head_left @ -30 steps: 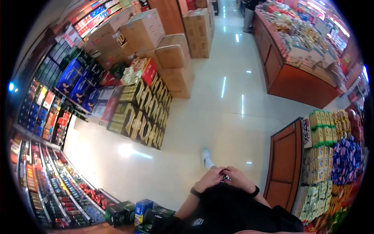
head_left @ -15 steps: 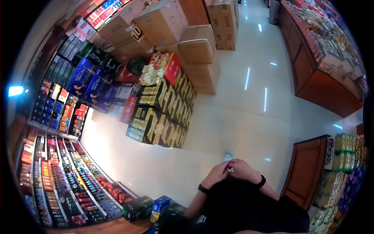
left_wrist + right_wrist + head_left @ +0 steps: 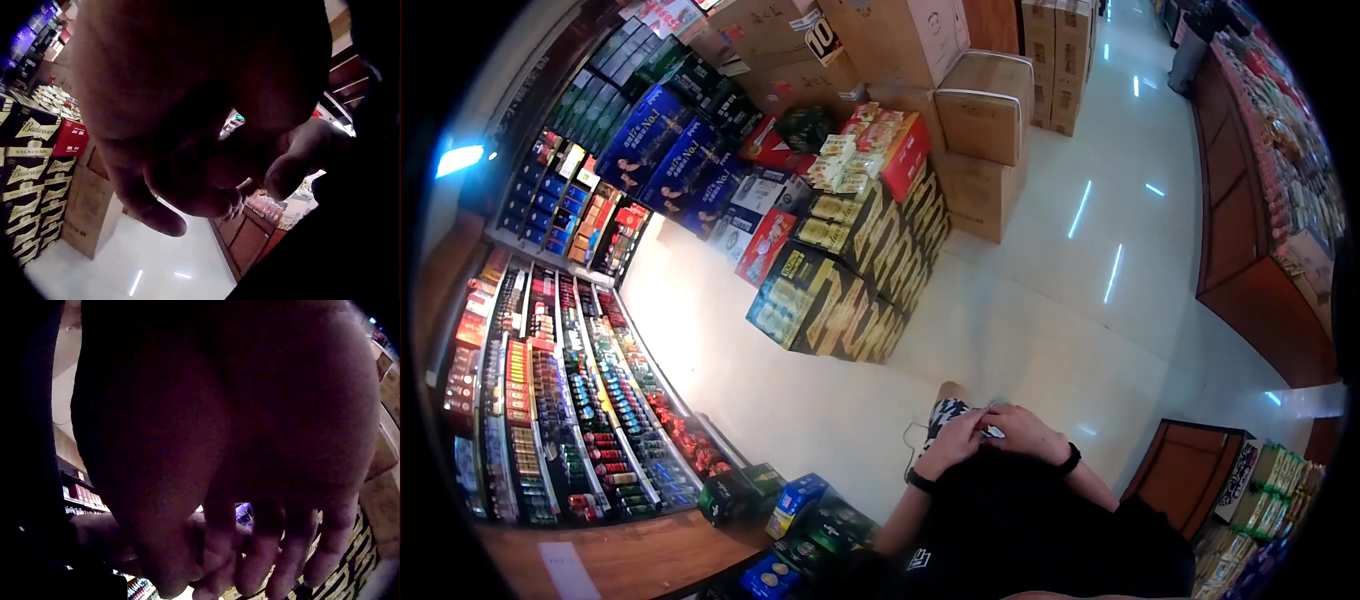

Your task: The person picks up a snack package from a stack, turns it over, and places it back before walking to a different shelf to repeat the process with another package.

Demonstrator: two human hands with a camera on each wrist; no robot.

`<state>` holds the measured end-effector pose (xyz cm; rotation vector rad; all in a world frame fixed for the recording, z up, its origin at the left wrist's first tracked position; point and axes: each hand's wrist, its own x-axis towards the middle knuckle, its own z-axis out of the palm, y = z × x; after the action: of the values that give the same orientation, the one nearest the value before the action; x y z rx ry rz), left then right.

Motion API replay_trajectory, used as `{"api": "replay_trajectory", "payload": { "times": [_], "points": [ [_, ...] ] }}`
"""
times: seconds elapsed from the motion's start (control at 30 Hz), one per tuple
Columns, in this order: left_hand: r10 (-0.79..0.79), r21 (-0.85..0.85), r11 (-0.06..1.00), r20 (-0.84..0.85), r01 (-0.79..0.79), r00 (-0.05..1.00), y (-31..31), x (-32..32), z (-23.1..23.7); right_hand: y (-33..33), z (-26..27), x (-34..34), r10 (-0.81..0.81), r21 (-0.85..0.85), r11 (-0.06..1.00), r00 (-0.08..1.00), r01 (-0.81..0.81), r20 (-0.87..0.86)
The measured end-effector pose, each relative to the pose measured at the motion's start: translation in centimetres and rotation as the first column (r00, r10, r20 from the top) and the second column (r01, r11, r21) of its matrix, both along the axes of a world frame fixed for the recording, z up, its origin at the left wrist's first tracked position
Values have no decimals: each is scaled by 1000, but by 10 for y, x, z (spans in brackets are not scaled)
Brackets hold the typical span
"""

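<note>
In the head view my left hand (image 3: 952, 440) and right hand (image 3: 1022, 432) meet in front of the black shirt (image 3: 1040, 520), fingertips touching one another. A black band circles each wrist. The left wrist view shows the left hand (image 3: 200, 112) dark and close up, its fingers (image 3: 153, 212) loosely bent with nothing held in them. In the right wrist view the fingers (image 3: 294, 556) of the right hand (image 3: 231, 425) hang relaxed and slightly spread, with fingers of the other hand beside the thumb. Black-and-white patterned shorts (image 3: 947, 412) show just beyond the left hand.
Black-and-gold beer cartons (image 3: 840, 300) and brown cardboard boxes (image 3: 985, 110) stand stacked ahead. A shelf of cans (image 3: 550, 400) runs along the left, beside a wooden counter (image 3: 630, 555). Wooden display stands (image 3: 1260, 240) line the right of the shiny tiled floor (image 3: 1050, 300).
The head view has swung leftward, so cartons and boxes shift right and the left-hand counter shows more. My hands stay together at the waist; a leg with patterned shorts has come into view.
</note>
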<state>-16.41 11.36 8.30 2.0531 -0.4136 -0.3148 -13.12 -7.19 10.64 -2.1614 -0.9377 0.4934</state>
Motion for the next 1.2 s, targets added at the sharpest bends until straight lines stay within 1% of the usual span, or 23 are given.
{"api": "replay_trajectory", "payload": {
  "times": [0.07,0.1,0.17,0.23,0.37,0.4,0.47,0.53,0.63,0.67,0.73,0.77,0.8,0.87,0.9,0.97,1.0,1.03,1.07,1.1,1.13,1.17,1.2],
  "points": [
    [6,8,1000,-205,-4,979,-3,16,25,1,-3,11,-16,-14,1000,1000,16,-22],
    [5,5,1000,-215,-4,977,-2,20,19,3,-4,16,-27,15,1000,1000,27,-12],
    [45,-70,996,-102,-53,994,2,29,3,8,-6,31,-29,43,999,1000,30,-8],
    [52,-52,997,-105,-57,993,11,42,-3,15,-6,49,39,-36,998,994,-43,-105],
    [73,1,997,-108,-74,991,29,89,2,32,-6,91,38,-52,998,996,-42,-84],
    [75,-8,997,-111,-76,991,34,98,-2,37,-7,103,26,-36,999,995,-29,-92],
    [87,-62,994,-33,-88,996,45,129,-15,48,-6,134,14,-29,999,996,-17,-87],
    [106,-77,991,-59,-110,993,60,158,-20,60,-1,160,-39,1,999,995,39,-90],
    [148,-84,984,-99,-156,984,86,205,-14,82,-1,205,-72,-41,997,994,69,-83],
    [168,-77,981,-123,-178,978,95,218,-12,90,-6,220,-62,-46,997,994,58,-85],
    [193,-83,976,-100,-201,976,115,243,-17,105,-17,253,-40,-37,999,999,39,-29],
    [239,-87,966,-71,-245,968,126,254,-21,113,-22,269,-29,37,999,1000,29,11],
    [285,-93,953,-42,-288,958,135,266,-23,122,-24,285,-19,26,999,1000,18,7],
    [343,-108,931,-63,-348,937,152,289,-25,139,-28,313,-52,59,997,999,52,-10],
    [379,-81,919,-88,-386,921,162,300,-21,148,-32,326,-65,103,993,998,65,-12],
    [421,-61,900,-128,-431,898,177,323,-25,164,-35,353,-75,93,993,997,76,-12],
    [470,-89,877,-55,-473,881,184,334,-35,171,-37,363,-97,98,990,995,97,-9],
    [516,-117,852,17,-511,857,189,343,-41,177,-41,371,-92,86,992,996,93,-20],
    [520,-119,849,5,-515,854,191,351,-46,183,-44,379,-126,114,985,991,130,-44],
    [555,-170,818,-15,-549,832,193,358,-49,189,-46,386,-160,142,975,985,169,-67],
    [588,-219,784,-36,-581,808,195,367,-53,195,-47,393,-158,136,977,985,167,-72],
    [590,-220,782,-42,-584,806,198,379,-57,201,-49,402,-194,133,969,973,210,-122],
    [625,-237,758,1,-607,780,200,390,-65,208,-51,410,-229,127,959,958,252,-171]
  ]
}}
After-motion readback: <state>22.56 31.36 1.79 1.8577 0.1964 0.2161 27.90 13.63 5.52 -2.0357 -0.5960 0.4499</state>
